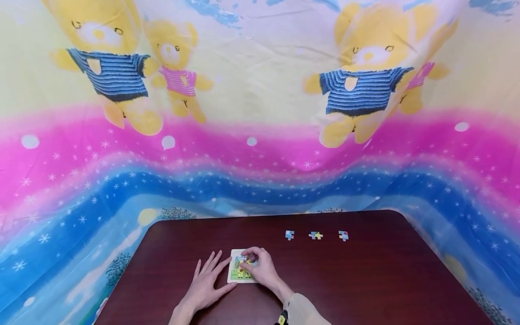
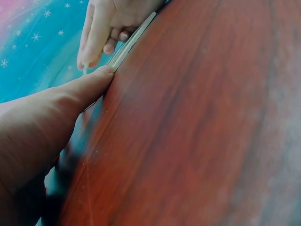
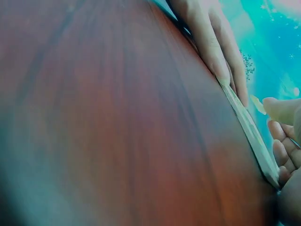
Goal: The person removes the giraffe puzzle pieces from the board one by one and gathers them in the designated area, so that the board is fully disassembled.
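A small puzzle board (image 1: 233, 276) with a white border and a green and yellow picture lies on the dark red table. The left hand (image 1: 206, 285) rests with fingers spread, its thumb and a fingertip touching the board's left side. Above the board, the right hand (image 1: 263, 270) pinches a puzzle piece (image 3: 257, 104) between thumb and finger, seen edge-on in the right wrist view. Part of the board is hidden under that hand. In the left wrist view, the left thumb (image 2: 89, 87) touches the board's edge (image 2: 134, 41).
Three loose puzzle pieces lie apart near the table's far edge: one blue and white (image 1: 289, 234), one yellow (image 1: 315, 235), one blue and red (image 1: 343, 235). A printed cloth (image 1: 252, 167) with bears hangs behind the table (image 1: 345, 280).
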The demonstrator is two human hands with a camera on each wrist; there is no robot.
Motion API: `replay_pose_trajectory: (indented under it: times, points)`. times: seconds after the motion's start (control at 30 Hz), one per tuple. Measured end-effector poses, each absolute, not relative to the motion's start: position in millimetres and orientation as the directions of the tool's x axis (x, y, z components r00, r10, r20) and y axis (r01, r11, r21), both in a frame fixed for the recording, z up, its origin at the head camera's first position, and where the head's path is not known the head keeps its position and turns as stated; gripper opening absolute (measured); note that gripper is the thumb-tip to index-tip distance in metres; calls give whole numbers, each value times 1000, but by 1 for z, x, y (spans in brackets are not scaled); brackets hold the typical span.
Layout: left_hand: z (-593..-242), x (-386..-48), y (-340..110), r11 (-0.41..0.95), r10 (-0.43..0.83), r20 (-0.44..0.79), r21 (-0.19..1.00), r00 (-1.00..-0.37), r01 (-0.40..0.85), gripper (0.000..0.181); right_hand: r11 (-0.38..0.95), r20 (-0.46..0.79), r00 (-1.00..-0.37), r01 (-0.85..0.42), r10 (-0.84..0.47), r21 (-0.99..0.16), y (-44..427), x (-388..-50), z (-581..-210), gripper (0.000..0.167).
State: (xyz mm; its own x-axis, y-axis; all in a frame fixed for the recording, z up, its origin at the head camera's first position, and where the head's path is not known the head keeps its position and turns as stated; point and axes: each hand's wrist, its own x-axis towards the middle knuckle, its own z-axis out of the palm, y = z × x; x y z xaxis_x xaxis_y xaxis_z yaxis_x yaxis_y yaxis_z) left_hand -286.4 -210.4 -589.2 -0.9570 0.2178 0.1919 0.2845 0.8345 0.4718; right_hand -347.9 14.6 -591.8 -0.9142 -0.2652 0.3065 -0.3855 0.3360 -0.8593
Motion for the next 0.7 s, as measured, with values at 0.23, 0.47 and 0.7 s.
replay_pose_trajectory:
  times: [0.23, 0.47, 0.7]
  points:
    - [-585, -287, -208, 836, 208, 175, 479, -962, 268, 80, 286, 250, -916, -342, -313, -895, 37, -357, -568, 21]
    - [-587, -287, -209, 835, 212, 166, 481, -963, 266, 81, 296, 215, -920, -317, -328, -901, 72, -358, -560, 21]
    - [-588, -286, -210, 833, 214, 146, 489, -966, 258, 82, 374, 165, -946, -265, -279, -889, 112, -357, -563, 20]
